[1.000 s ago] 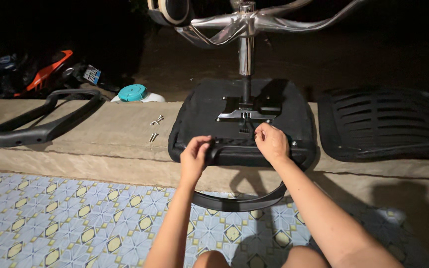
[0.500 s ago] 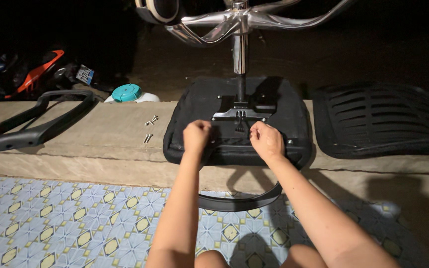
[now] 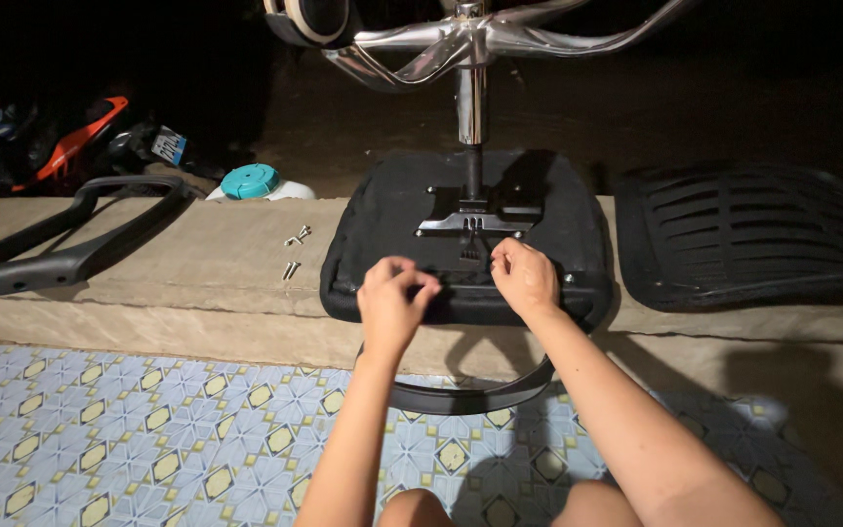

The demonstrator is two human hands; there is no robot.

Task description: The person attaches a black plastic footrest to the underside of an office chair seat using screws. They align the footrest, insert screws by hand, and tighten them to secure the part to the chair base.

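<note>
Lying upside down on the concrete ledge (image 3: 197, 263), the black seat cushion (image 3: 382, 234) has its underside facing up, which puts the metal mounting plate (image 3: 480, 222) and the chrome column (image 3: 471, 102) within easy reach. That column rises toward twelve o'clock into the chrome star base (image 3: 500, 34), with a caster wheel (image 3: 309, 15) showing at eleven.

Both hands sit at the near edge of the cushion, around six o'clock from the plate. The left hand (image 3: 392, 298) is pinched narrow, fingertips drawn together as if around something small; whether it actually holds a screw cannot be told. The right hand (image 3: 524, 275) curls loosely with its fingers down on the cushion just below the plate, apparently steadying it. It holds nothing visible.

A curved black armrest (image 3: 461, 398) hangs under the cushion's front edge at six o'clock, dipping over the patterned floor mat (image 3: 100, 439); it seems to be lined up against the seat for fitting.

A few loose screws (image 3: 295, 249) lie on the ledge at nine o'clock from the cushion, close enough to pick up without shifting. Farther out at nine rests a second armrest (image 3: 60, 249), set aside. A teal-capped container (image 3: 251, 181) stands at ten o'clock. The ribbed black backrest (image 3: 753, 234) lies flat at three o'clock, well apart from the hands.
</note>
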